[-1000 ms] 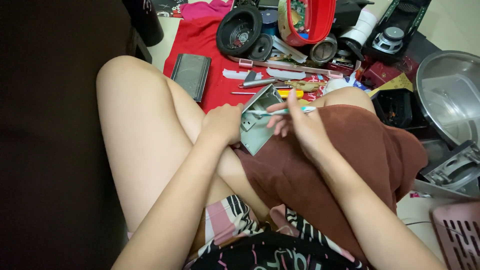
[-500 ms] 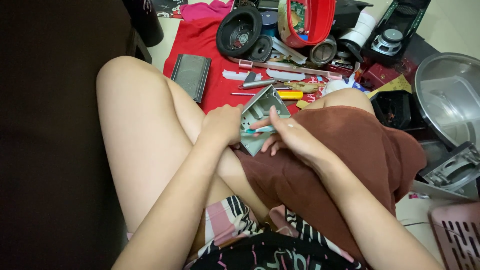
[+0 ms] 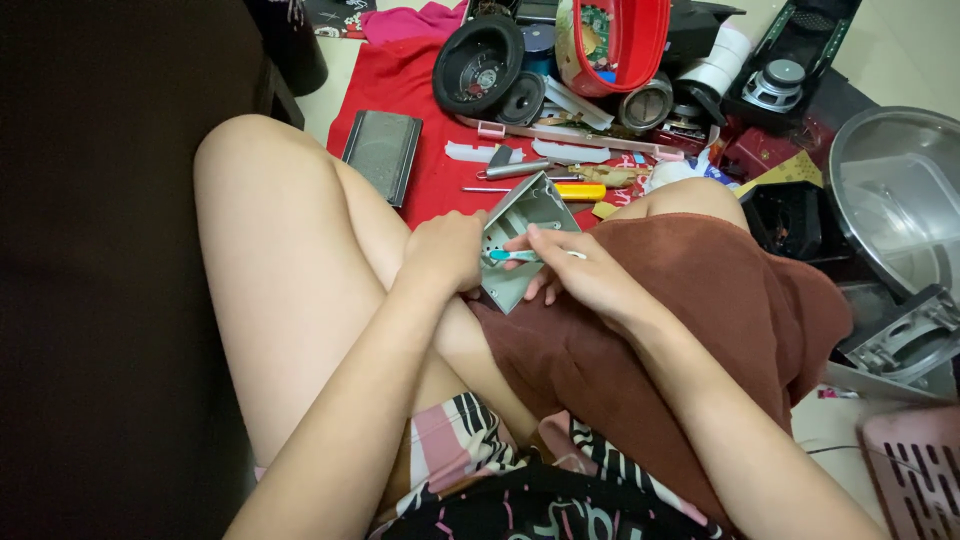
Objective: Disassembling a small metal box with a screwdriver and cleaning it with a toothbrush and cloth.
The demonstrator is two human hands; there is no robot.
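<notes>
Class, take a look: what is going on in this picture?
A person sits cross-legged on the floor, a brown towel over one leg. The left hand steadies a grey metal casing, while the right hand holds a small toothbrush with its head inside it. Speakers, a yellow-handled screwdriver and other parts lie on a red cloth ahead.

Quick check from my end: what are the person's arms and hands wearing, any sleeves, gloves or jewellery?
Nothing visible. The left hand and right hand are bare, no gloves, and no rings or watch show. Both forearms are uncovered up to the picture's lower edge, with no sleeves in view.
</notes>
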